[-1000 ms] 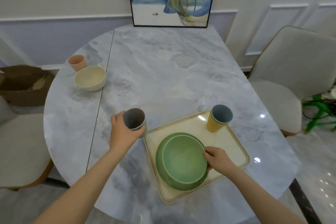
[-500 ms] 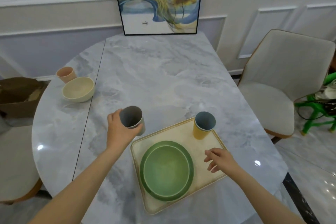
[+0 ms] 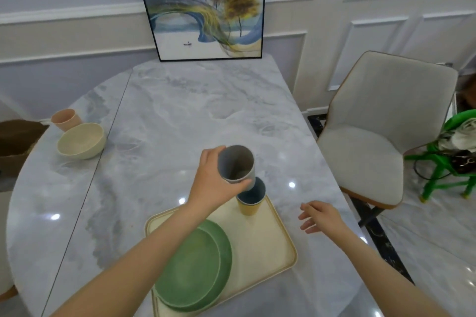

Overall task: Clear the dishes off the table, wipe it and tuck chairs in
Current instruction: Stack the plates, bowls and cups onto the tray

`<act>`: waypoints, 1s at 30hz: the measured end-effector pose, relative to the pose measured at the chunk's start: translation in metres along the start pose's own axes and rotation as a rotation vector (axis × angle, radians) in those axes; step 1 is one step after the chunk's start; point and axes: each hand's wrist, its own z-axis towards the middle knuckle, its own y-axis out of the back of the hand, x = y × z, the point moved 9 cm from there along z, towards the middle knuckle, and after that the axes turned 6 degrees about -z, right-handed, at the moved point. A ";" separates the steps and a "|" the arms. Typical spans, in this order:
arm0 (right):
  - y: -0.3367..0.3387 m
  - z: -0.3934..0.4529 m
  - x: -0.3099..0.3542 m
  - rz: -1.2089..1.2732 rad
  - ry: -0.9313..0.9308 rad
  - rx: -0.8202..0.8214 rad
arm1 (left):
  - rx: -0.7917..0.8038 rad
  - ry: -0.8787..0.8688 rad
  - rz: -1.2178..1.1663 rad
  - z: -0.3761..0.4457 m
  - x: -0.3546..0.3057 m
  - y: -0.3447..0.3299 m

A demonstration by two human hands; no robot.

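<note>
The rounded grey-white marble table (image 3: 180,116) fills most of the view, its far edge against the panelled wall; a pale upholstered chair with a brown wooden rim (image 3: 373,136) stands to its right, pulled out from the table; a black-framed painting of deer and trees (image 3: 206,8) stands on the far edge and leans on the wall. Near the person lies a cream rectangular tray (image 3: 268,247); on its left part sit the stacked round green plates (image 3: 193,267), partly crossed by the left forearm; at its far right corner stands a yellow cup with a blue inside (image 3: 251,201). Far off at the table's left edge rest a cream round bowl (image 3: 81,140) and, just behind it, a peach-coloured cup (image 3: 65,118). The left hand (image 3: 213,185) grasps a grey cup (image 3: 237,163), fingers and thumb curled round its wall, holding it tilted directly above the yellow cup; whether the two cups touch cannot be told. The right hand (image 3: 320,216) hovers beside the tray's right edge, fingers loosely spread and grasping nothing.
</note>
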 end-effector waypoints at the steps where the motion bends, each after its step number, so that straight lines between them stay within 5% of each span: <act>1: 0.006 0.002 -0.003 -0.002 -0.005 0.004 | 0.018 0.002 0.009 0.000 -0.002 -0.012; 15: -0.001 0.019 -0.018 0.005 -0.004 0.098 | 0.171 0.079 0.387 -0.010 0.050 -0.080; 30: -0.025 0.026 -0.009 -0.053 0.023 0.138 | 0.152 0.130 0.378 -0.012 0.070 -0.080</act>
